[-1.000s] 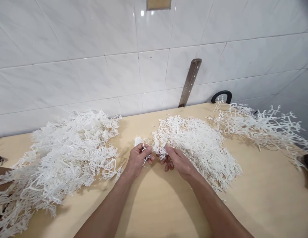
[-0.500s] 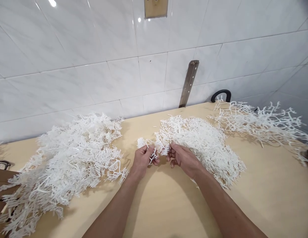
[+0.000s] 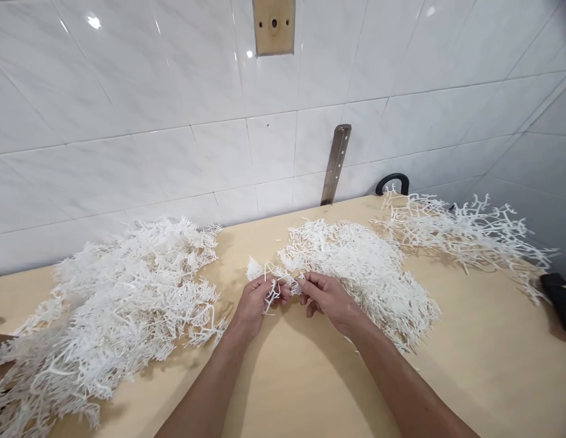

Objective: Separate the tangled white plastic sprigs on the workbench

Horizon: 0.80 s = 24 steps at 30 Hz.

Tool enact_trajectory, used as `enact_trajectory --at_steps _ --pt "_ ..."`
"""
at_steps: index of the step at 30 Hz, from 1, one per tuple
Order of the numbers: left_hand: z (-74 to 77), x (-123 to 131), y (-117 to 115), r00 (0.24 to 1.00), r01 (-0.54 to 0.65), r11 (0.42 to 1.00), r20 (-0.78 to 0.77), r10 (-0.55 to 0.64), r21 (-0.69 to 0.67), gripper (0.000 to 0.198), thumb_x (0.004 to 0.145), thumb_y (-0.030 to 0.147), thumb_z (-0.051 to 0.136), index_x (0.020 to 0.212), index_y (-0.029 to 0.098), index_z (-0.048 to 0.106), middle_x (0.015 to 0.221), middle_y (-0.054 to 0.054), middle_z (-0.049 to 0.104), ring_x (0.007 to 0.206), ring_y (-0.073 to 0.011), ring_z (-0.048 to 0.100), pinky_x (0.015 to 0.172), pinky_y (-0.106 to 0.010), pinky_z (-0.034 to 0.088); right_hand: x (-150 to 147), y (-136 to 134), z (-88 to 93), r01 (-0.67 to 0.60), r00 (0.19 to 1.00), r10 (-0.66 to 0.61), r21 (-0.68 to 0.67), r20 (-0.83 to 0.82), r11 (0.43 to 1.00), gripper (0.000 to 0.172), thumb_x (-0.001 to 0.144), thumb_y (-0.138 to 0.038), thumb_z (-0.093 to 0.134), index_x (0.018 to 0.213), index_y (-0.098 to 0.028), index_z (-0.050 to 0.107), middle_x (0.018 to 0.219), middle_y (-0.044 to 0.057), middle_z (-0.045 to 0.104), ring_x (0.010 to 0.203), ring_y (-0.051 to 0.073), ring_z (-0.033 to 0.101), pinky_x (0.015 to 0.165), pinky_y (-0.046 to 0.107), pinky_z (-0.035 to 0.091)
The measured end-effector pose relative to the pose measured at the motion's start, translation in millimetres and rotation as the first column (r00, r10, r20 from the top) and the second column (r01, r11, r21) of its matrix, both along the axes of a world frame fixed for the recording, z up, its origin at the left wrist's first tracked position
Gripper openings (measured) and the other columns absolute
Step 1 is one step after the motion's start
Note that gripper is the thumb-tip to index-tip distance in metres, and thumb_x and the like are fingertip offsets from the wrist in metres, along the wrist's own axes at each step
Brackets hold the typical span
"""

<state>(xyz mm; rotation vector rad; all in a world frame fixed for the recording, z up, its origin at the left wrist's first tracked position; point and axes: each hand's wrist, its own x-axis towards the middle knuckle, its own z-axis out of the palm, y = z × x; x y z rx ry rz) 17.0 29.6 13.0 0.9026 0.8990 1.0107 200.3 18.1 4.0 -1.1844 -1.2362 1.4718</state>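
My left hand (image 3: 256, 303) is closed round a small white branching plastic sprig (image 3: 265, 278), whose tips stick out above and below the fingers. My right hand (image 3: 326, 296) pinches the other end of the same sprig, at the near left edge of a middle heap of white sprigs (image 3: 365, 267). Both hands meet over the light wooden tabletop (image 3: 305, 377).
A large heap of the same white sprigs (image 3: 109, 304) fills the left. Bigger branched white pieces (image 3: 460, 228) lie at the far right. A metal bracket (image 3: 335, 163), a black handle (image 3: 392, 181) and a brass plate (image 3: 273, 25) sit by the tiled wall. A black object (image 3: 559, 292) lies at the right edge.
My hands have come closer together on the sprig, the right fingers now pinching it beside the left. The view has tilted up a little.
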Motion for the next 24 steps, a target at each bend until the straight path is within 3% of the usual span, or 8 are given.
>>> enact_trajectory --at_steps 5,10,15,19,24 --pt "1.9 -3 4 0.996 0.045 0.989 0.081 -0.034 -0.140 0.019 0.069 0.022 0.072 0.083 0.014 0.061 0.075 -0.008 0.071 0.059 -0.0153 0.064 0.055 -0.026 0.047 -4 -2 -4.2 0.067 0.988 -0.075 0.062 0.136 0.996 0.043 0.083 -0.061 0.060 0.081 -0.019 0.062 0.065 -0.001 0.057 0.049 0.012 0.057 0.049 0.025 0.049" --pt "2.3 -3 3 0.995 0.054 0.978 0.092 -0.037 -0.199 0.020 0.072 0.023 0.068 0.088 0.015 0.060 0.069 -0.002 0.066 0.044 -0.0086 0.053 0.038 -0.018 0.030 -11 -4 -4.2 0.154 0.978 -0.172 0.153 0.115 0.976 0.038 0.083 -0.057 0.063 0.086 -0.020 0.064 0.072 0.003 0.066 0.062 0.019 0.065 0.060 0.032 0.055" --pt "1.6 3 0 0.978 0.053 0.976 0.210 -0.007 -0.212 0.017 0.068 0.017 0.065 0.084 0.010 0.065 0.072 -0.008 0.068 0.055 -0.0125 0.060 0.050 -0.023 0.045 -15 -5 -0.2 0.194 0.969 -0.221 0.209 0.112 0.958 0.033 0.084 -0.053 0.064 0.091 -0.020 0.067 0.084 0.005 0.072 0.079 0.023 0.069 0.076 0.037 0.057" --pt "0.5 4 0 0.973 0.084 0.967 0.228 -0.029 -0.239 0.023 0.059 0.005 0.062 0.081 0.010 0.064 0.077 -0.011 0.070 0.059 -0.0151 0.063 0.055 -0.026 0.050 -14 -5 -0.4 0.190 0.946 -0.247 0.261 0.208 0.947 0.029 0.086 -0.048 0.061 0.088 -0.020 0.069 0.082 0.005 0.072 0.076 0.021 0.066 0.074 0.034 0.054" --pt "1.7 1 1 0.978 0.083 0.966 0.207 -0.031 -0.245 0.024 0.059 0.007 0.060 0.082 0.013 0.059 0.073 -0.005 0.067 0.040 -0.0066 0.047 0.036 -0.018 0.027 -14 -6 -1.5 0.193 0.949 -0.250 0.271 0.192 0.943 0.030 0.085 -0.046 0.063 0.100 -0.020 0.069 0.087 0.005 0.072 0.079 0.021 0.066 0.075 0.034 0.052"
